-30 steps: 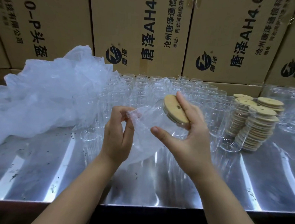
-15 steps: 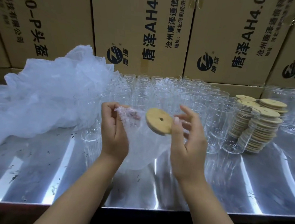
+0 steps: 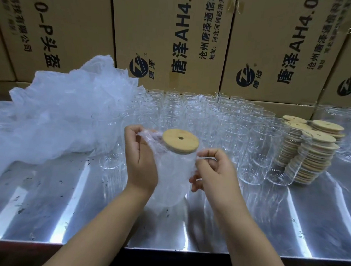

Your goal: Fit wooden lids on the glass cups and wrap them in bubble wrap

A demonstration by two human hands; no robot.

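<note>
Bubble-wrap film [image 3: 166, 190] is pinched by left hand [image 3: 141, 161] and right hand [image 3: 216, 175] around the fragile, slippery clear glass cup [image 3: 176, 165] with round wooden lid [image 3: 180, 141], probably best gripped mid-body.

Single head-worn wide-angle view, close above and behind left hand [image 3: 141, 161] and right hand [image 3: 216, 174], facing forward-down; edges seemingly distorted.

Both bare arms reach forward from the bottom edge, close together. The left hand [image 3: 140, 159] is held up with its fingers curled, pinching one edge of the bubble wrap [image 3: 172, 173]. The right hand [image 3: 215, 172] is a bit lower, fingers curled, pinching the other edge.
</note>
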